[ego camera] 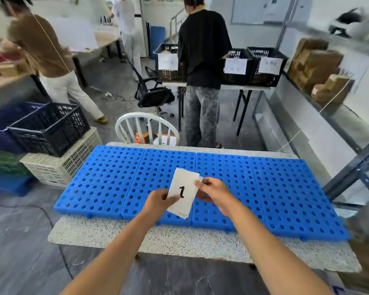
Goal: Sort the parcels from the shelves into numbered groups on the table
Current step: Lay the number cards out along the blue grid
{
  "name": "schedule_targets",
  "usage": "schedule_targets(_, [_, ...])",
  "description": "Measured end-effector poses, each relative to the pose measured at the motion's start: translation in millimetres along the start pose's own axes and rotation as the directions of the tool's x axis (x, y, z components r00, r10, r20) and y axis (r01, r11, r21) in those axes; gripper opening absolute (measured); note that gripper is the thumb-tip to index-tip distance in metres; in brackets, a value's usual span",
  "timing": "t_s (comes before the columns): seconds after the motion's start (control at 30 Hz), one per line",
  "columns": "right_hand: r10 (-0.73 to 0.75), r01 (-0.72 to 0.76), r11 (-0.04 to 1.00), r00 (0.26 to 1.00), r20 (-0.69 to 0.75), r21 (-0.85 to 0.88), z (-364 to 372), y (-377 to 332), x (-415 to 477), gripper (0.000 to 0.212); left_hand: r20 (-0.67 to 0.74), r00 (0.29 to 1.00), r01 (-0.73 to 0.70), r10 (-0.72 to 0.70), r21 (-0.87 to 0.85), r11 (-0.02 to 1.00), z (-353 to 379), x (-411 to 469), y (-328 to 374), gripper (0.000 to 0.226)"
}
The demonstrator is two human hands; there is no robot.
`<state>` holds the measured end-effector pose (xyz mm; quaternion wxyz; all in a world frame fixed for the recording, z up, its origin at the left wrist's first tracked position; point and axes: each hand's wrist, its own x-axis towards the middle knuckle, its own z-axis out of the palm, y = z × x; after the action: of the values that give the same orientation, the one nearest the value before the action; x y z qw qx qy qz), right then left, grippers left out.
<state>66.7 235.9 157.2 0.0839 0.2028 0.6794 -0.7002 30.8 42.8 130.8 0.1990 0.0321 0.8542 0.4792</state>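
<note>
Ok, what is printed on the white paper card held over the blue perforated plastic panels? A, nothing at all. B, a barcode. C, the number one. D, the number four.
C: the white paper card, pinched by the left hand and the right hand above the blue perforated plastic panels, bears a single black 1.
</note>
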Motion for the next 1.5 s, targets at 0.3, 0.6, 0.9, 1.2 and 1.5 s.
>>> schedule_targets(0.3, [-0.074, 0.078, 0.994, 0.996, 0.053, -0.075, 11.2, 13.0, -11.3, 0.026, -0.241, 0.971, -0.043, 0.004, -0.158, 0.987, 8.1, -18.4, 22.9, 0.036])
schedule_targets(0.6, [-0.117, 0.120, 0.990, 0.992, 0.039, -0.077, 40.9, 10.5, 17.6, 0.013, -0.223, 0.975, -0.048, -0.010, -0.253, 0.966, -23.5, 2.6, 2.2, 0.033])
schedule_targets(0.9, [-0.088, 0.088, 0.984, 0.996, 0.005, -0.155, 99.5, -12.4, 84.6, 0.011, -0.183, 0.983, -0.032, -0.013, -0.244, 0.969, -89.0, 61.7, -26.3, 0.036])
schedule_targets(1.2, [-0.018, -0.013, 0.964, 0.993, -0.113, -0.267, 144.1, -14.6, 144.6, 0.005, -0.150, 0.983, 0.057, -0.103, -0.285, 0.957, -147.9, 118.5, -78.3, 0.029])
schedule_targets(1.5, [0.069, -0.116, 0.935, 0.987, -0.148, -0.335, 193.9, -6.7, 189.7, 0.007, -0.123, 0.962, 0.229, -0.245, -0.126, 0.965, -207.7, 159.3, -166.6, 0.037])
